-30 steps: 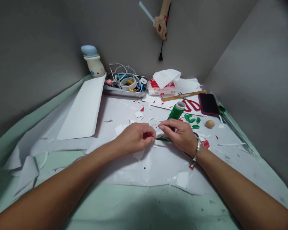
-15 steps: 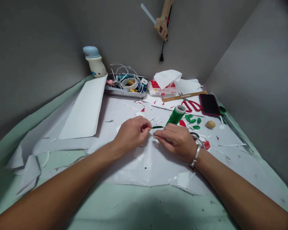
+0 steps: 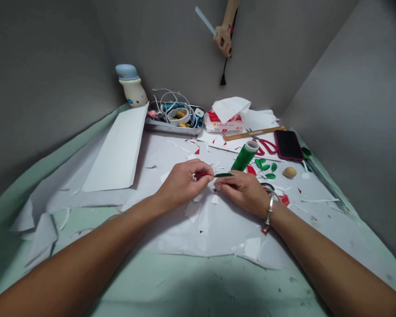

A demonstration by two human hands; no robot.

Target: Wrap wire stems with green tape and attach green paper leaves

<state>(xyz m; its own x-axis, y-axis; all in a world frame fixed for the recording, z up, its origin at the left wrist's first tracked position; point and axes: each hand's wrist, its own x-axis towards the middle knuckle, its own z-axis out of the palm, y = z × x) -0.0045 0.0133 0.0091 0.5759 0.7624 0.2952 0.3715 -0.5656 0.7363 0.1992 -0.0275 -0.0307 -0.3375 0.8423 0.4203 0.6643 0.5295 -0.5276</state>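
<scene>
My left hand [image 3: 184,184] pinches a small red paper piece [image 3: 201,175] together with one end of a thin green strip [image 3: 223,175]. The strip's other end lies against the curled fingers of my right hand [image 3: 242,192], which seem to pinch it. A silver bangle [image 3: 269,209] circles my right wrist. Just beyond my right hand, a green roll [image 3: 245,156] lies tilted on white paper [image 3: 224,233]. Several green leaf-shaped cutouts [image 3: 265,169] lie to its right.
Red-handled scissors [image 3: 266,146], a wooden ruler [image 3: 254,133] and a phone [image 3: 288,145] lie at the back right. A metal tray of cables [image 3: 173,121], a tissue pack [image 3: 225,116] and a folded white sheet [image 3: 117,149] lie farther left. Paper scraps litter the surface.
Both hands have risen up the picture since the oldest frame, lifting the green strip. The strip now runs more nearly level between them, and the red piece shows at my left fingertips.
</scene>
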